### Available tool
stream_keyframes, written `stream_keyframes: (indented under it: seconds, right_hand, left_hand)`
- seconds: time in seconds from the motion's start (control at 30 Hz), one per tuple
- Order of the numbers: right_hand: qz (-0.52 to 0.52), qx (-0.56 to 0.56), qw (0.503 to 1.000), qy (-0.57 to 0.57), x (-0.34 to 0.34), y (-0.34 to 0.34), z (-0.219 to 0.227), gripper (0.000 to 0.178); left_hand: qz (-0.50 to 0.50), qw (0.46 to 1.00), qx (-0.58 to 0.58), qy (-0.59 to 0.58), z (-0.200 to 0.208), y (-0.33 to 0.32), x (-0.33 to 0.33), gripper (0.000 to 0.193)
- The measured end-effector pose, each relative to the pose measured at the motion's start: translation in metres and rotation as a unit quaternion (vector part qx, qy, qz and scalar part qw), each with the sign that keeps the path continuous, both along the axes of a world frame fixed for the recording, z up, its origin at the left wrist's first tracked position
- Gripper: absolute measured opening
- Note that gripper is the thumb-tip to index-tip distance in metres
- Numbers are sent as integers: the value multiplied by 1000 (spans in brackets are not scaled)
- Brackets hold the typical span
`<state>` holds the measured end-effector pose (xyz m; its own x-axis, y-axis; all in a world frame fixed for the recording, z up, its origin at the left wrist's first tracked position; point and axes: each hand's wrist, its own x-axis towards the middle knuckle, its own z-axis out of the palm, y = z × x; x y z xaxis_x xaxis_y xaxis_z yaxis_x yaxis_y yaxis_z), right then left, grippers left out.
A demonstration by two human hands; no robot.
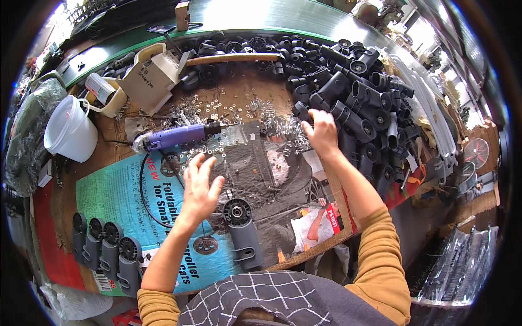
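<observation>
My left hand (200, 190), fingers apart and holding nothing visible, hovers over scattered small washers (215, 149) just below a purple electric screwdriver (179, 136). My right hand (324, 135) reaches to the edge of a heap of black plastic tubular parts (348, 114). Its thumb and fingers are apart, beside a small black part (300, 110) and above a pile of shiny metal hardware (291, 129); I cannot tell whether it touches them. In front of me lies a grey plastic part with a round black end (244, 239).
Several similar grey parts (111, 250) stand in a row at the near left. A white bucket (70, 130), a cardboard box (152, 81) and a tub (111, 100) are at the far left. Printed cardboard (125, 190) covers the bench. A green-edged conveyor (244, 16) runs behind.
</observation>
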<state>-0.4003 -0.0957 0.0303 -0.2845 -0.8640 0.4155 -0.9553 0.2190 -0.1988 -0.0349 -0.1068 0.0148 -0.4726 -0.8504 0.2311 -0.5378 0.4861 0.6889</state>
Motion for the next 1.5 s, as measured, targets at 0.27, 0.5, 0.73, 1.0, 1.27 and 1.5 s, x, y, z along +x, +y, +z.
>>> stream_keyframes:
  seconds: [0.27,0.5,0.73,1.0,1.27,1.5]
  right_hand:
    - [66,-82,973,-203,10,-36,10,30]
    - [226,102,620,-744,141,62,43,33]
    - [437,89,812,-378,172,96,73,52]
    - [223,113,908,-337,144,138,32,34]
    - [289,52,904,-311,157,127,38,37]
    - [368,156,900,-177,190,92,40,42]
  left_hand:
    - [46,991,96,83,34,25,13,39]
    - [-47,833,370,408,45,40,-17,47]
    - [-67,931,234,273,48,62,5,30]
    - [-50,982,158,94,25,82,32,81]
    - [-30,989,126,-66,-4,89,27,100]
    - [-29,988,143,-40,-4,90,28,95]
